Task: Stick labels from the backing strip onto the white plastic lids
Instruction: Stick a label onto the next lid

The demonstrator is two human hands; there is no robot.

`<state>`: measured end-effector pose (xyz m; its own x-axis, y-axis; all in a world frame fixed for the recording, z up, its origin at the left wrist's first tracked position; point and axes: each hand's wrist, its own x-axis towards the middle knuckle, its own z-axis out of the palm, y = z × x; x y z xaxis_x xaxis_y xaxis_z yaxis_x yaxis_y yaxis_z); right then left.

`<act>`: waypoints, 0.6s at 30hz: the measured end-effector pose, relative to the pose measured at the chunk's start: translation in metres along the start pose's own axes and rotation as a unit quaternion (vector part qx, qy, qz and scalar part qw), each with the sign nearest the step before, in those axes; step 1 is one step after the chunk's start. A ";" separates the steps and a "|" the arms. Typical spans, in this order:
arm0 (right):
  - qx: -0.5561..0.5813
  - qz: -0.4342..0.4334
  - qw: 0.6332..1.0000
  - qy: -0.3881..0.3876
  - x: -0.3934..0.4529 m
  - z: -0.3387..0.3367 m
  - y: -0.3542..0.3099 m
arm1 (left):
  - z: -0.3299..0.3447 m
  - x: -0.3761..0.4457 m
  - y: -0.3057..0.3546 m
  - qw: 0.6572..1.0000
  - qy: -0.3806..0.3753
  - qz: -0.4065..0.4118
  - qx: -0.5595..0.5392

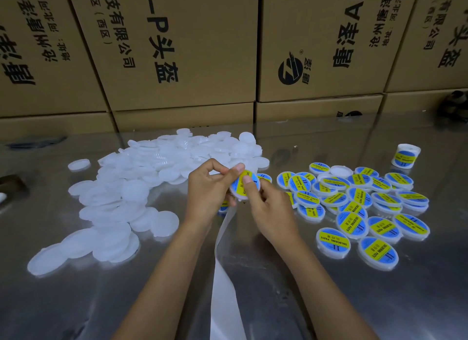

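At the centre of the shiny table (329, 301), both hands are working one white lid (244, 188) held up off the surface. The left hand (209, 188) is gripping the lid from its nine o'clock side, fingers curled behind it and thumb lying over its top rim. The right hand (268, 208) is coming in from five o'clock, its thumb (249, 186) pressing down on the blue-and-yellow label (241, 185) that is covering the lid's face, the other fingers curling beneath. A white backing strip (222, 276) is hanging from under the hands and running toward six o'clock, out of the bottom edge. A wide heap of bare white lids (141, 182) is lying from eleven o'clock round to eight o'clock of the hands, spreading toward the near left. At three o'clock, a cluster of labelled lids (359, 208) is lying overlapped, faces up, with one unlabelled lid among them. Further out at two o'clock, a label roll (406, 156) is standing apart. Cardboard boxes (177, 48) with printed characters are standing stacked along the far edge at twelve o'clock.
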<state>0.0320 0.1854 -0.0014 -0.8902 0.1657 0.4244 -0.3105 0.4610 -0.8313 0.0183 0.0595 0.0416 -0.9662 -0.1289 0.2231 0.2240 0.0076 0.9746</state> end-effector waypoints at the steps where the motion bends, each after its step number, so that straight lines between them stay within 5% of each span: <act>1: -0.001 0.004 1.000 0.006 0.001 0.000 0.000 | 0.000 0.000 0.000 1.000 -0.010 -0.002 0.003; 13: 0.006 0.033 0.998 0.046 0.007 -0.003 0.003 | 0.003 -0.006 0.003 0.986 -0.165 -0.009 -0.019; 18: -0.001 0.006 0.999 0.043 0.005 -0.003 0.003 | -0.002 -0.005 0.002 0.991 -0.130 -0.015 -0.032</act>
<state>0.0280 0.1896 -0.0006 -0.8623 0.2449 0.4433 -0.2991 0.4600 -0.8360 0.0240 0.0581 0.0427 -0.9708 0.1323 0.2003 0.1945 -0.0555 0.9793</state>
